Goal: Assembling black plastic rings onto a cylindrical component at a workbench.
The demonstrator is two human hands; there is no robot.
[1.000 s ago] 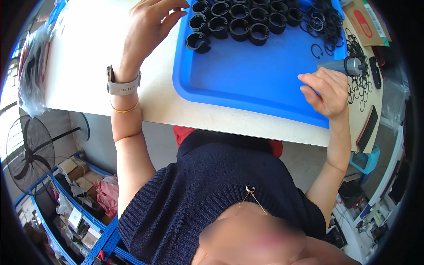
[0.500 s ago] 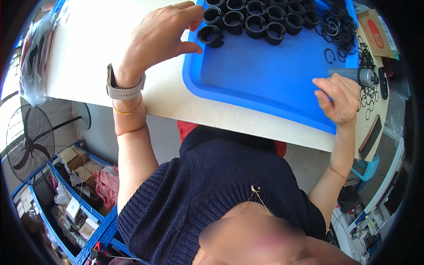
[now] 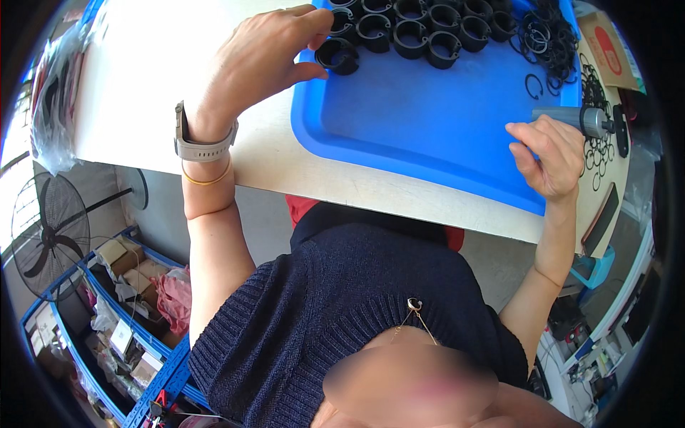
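Note:
My left hand (image 3: 275, 53) reaches over the left rim of the blue tray (image 3: 421, 114). Its thumb and fingers are apart, with nothing visible between them, close beside a black stack of snap rings (image 3: 338, 55). More such stacks (image 3: 412, 39) stand in rows behind, each with a gap in its side. At the tray's right side, my right hand (image 3: 548, 157) has its fingers curled and the thumb near the index finger. Whatever it may pinch is hidden. A grey cylinder with a ridged end (image 3: 571, 118) lies just beyond its knuckles; contact between them is unclear.
Loose black snap rings (image 3: 546, 43) heap up in the tray's far right, with a single ring (image 3: 534, 86) nearer. More rings (image 3: 598, 153) lie on the table right of the tray, by a cardboard box (image 3: 605, 50). A fan (image 3: 50, 232) and blue shelving (image 3: 153, 389) stand at left.
My left hand is slightly closer to the nearest stack of snap rings. The tray's left side sits a little further left in view. My right hand keeps its curled pose.

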